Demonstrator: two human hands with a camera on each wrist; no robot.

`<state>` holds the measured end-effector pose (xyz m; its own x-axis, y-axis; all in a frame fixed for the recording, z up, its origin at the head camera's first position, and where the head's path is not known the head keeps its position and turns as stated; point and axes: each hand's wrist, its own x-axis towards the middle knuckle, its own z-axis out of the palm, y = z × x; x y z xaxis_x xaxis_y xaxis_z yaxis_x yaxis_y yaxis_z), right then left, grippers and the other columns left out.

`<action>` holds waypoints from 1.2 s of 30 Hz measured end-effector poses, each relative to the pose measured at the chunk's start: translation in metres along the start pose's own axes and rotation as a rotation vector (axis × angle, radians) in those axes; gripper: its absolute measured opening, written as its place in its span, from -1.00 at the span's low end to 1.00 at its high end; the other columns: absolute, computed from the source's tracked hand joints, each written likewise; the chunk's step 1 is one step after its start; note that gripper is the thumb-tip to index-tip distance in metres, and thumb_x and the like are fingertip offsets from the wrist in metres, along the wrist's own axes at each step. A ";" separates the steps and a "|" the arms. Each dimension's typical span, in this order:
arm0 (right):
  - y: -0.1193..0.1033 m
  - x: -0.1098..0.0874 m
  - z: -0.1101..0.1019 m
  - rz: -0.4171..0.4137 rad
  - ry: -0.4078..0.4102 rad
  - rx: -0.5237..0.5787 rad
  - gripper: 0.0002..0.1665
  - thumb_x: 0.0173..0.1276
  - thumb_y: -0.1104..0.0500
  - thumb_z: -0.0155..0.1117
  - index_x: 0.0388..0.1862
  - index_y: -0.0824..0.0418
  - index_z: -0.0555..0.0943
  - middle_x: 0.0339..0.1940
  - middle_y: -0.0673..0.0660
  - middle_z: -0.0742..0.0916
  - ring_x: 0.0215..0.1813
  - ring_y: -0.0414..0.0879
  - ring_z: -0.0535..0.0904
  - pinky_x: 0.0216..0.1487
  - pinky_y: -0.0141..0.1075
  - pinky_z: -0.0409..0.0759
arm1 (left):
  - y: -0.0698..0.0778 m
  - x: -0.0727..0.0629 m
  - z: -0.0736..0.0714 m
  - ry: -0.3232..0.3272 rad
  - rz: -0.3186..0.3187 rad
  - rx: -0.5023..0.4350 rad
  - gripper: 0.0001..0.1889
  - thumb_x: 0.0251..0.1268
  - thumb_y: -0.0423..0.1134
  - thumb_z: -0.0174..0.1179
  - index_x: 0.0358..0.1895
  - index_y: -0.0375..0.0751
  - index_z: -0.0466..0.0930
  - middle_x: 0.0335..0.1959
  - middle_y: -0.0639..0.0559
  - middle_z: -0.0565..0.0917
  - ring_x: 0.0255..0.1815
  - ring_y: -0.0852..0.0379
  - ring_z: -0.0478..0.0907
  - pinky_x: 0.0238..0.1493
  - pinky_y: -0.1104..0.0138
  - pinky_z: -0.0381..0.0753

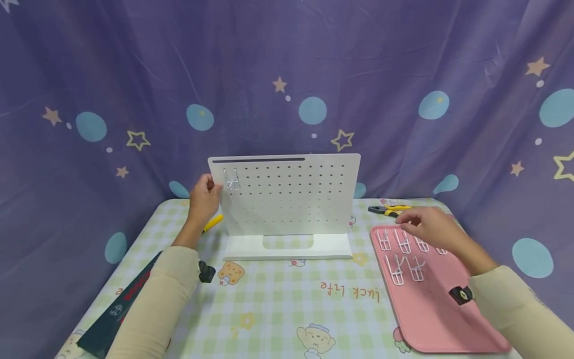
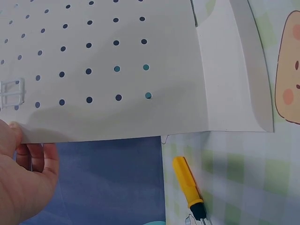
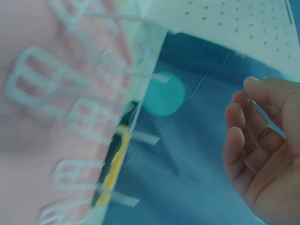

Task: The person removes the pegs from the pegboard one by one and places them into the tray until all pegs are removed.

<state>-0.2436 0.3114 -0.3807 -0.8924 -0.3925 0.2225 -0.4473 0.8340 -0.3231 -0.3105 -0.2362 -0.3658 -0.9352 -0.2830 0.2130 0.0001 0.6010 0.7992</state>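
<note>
A white pegboard (image 1: 287,199) stands upright on its base on the table. My left hand (image 1: 204,202) holds its left edge, thumb on the front and fingers behind in the left wrist view. One white wire hook (image 1: 232,182) hangs in the board's upper left holes, beside that hand. On the right, my right hand (image 1: 428,227) hovers over the far end of a pink tray (image 1: 448,314). Its fingers are loosely bent with nothing between them in the right wrist view. Several white wire hooks (image 1: 396,273) lie on the tray below, partly covered by this hand.
Yellow-and-black pliers (image 1: 381,210) lie behind the tray. A yellow-handled screwdriver (image 2: 187,183) lies beside the board's left end. A dark flat case (image 1: 118,309) lies along the table's left side, partly under my left sleeve. A purple curtain (image 1: 251,65) hangs behind the table.
</note>
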 end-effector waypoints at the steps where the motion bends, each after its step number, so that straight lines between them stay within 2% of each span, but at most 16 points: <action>1: -0.005 0.005 0.000 -0.008 -0.005 0.011 -0.86 0.36 0.22 0.37 -0.16 0.02 0.77 -0.28 -0.06 0.80 -0.31 -0.22 0.61 -0.29 -0.26 0.56 | -0.001 0.001 0.000 0.002 0.002 0.001 -0.72 0.62 -0.19 -0.04 0.18 -0.29 0.40 0.08 -0.26 0.56 0.11 -0.18 0.49 0.23 0.00 0.56; 6: -0.028 0.031 0.003 -0.069 0.006 0.033 -0.86 0.38 0.24 0.34 -0.16 0.06 0.77 -0.25 -0.02 0.80 -0.32 -0.22 0.61 -0.29 -0.27 0.57 | -0.004 0.001 0.001 0.025 0.034 0.001 -0.71 0.60 -0.20 -0.03 0.18 -0.32 0.42 0.07 -0.28 0.59 0.11 -0.19 0.52 0.24 -0.03 0.57; 11: -0.053 0.054 0.009 -0.162 0.079 0.009 -0.86 0.36 0.26 0.35 -0.19 0.07 0.78 -0.26 0.00 0.81 -0.29 -0.13 0.68 -0.26 -0.19 0.63 | -0.002 0.000 0.001 0.035 0.045 0.006 -0.71 0.59 -0.21 -0.03 0.17 -0.33 0.43 0.06 -0.29 0.60 0.10 -0.19 0.52 0.22 -0.03 0.57; 18: -0.088 0.087 0.017 -0.140 0.228 0.102 -0.83 0.34 0.26 0.35 -0.13 0.14 0.79 -0.23 0.07 0.81 -0.27 -0.05 0.71 -0.24 -0.15 0.64 | -0.002 0.001 0.002 0.041 0.061 -0.011 -0.71 0.57 -0.23 -0.02 0.16 -0.33 0.43 0.05 -0.30 0.59 0.09 -0.19 0.52 0.21 -0.03 0.57; 28: -0.145 0.135 0.045 -0.213 0.334 0.102 -0.80 0.31 0.25 0.35 -0.10 0.15 0.77 -0.29 0.09 0.82 -0.34 -0.07 0.71 -0.26 -0.18 0.67 | -0.007 0.002 0.004 0.060 0.083 -0.010 -0.71 0.55 -0.24 0.01 0.15 -0.35 0.45 -0.02 -0.28 0.60 0.04 -0.17 0.53 0.14 0.03 0.57; 31: -0.163 0.145 0.054 -0.224 0.349 0.124 -0.80 0.31 0.24 0.36 -0.09 0.16 0.76 -0.29 0.09 0.82 -0.35 -0.08 0.70 -0.25 -0.18 0.67 | -0.007 0.002 0.004 0.052 0.074 -0.007 -0.71 0.55 -0.24 0.01 0.16 -0.33 0.45 0.00 -0.27 0.59 0.05 -0.16 0.53 0.16 0.03 0.56; 36: -0.195 0.164 0.070 -0.256 0.312 0.115 -0.77 0.36 0.17 0.36 -0.03 0.11 0.75 -0.23 0.05 0.83 -0.31 -0.13 0.72 -0.16 -0.23 0.68 | -0.006 0.000 0.005 0.056 0.069 -0.025 -0.72 0.55 -0.24 0.01 0.15 -0.33 0.45 0.00 -0.27 0.59 0.05 -0.17 0.52 0.17 0.00 0.56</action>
<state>-0.3066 0.0577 -0.3453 -0.6989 -0.4305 0.5712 -0.6719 0.6688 -0.3181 -0.3127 -0.2362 -0.3734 -0.9115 -0.2829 0.2986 0.0734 0.6023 0.7949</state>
